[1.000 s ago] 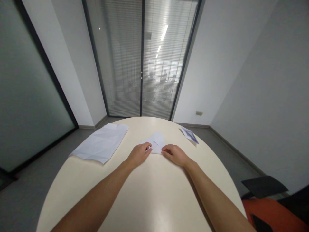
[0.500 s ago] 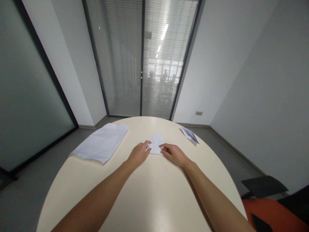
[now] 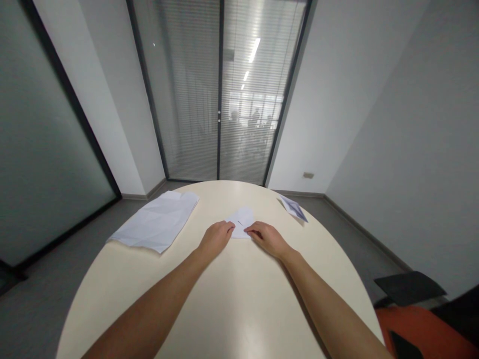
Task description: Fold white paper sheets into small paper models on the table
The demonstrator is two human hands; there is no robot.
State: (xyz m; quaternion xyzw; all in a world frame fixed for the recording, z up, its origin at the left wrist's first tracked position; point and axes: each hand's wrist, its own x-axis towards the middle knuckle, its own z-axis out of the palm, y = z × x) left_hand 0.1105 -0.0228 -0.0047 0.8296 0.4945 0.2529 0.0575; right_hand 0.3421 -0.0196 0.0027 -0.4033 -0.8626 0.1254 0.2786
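A small folded sheet of white paper [image 3: 242, 215] lies on the table between my hands, with a dark crease or slit near its middle. My left hand [image 3: 217, 236] has its thumb and fingers pinched together on the paper's left edge. On the right edge, my right hand [image 3: 267, 237] also pinches the paper, its fingertips close together. Parts of both edges are hidden under the fingers.
The round cream table [image 3: 232, 289] spreads under my arms. White paper sheets [image 3: 159, 222] lie at its left, and a folded paper piece [image 3: 294, 208] stands near the right rim. An orange and black chair [image 3: 422, 324] is at the lower right.
My left thumb and fingers have closed into a pinch on the paper's left side. The right fingertips have drawn together and moved slightly left. A dark crease now shows on the paper.
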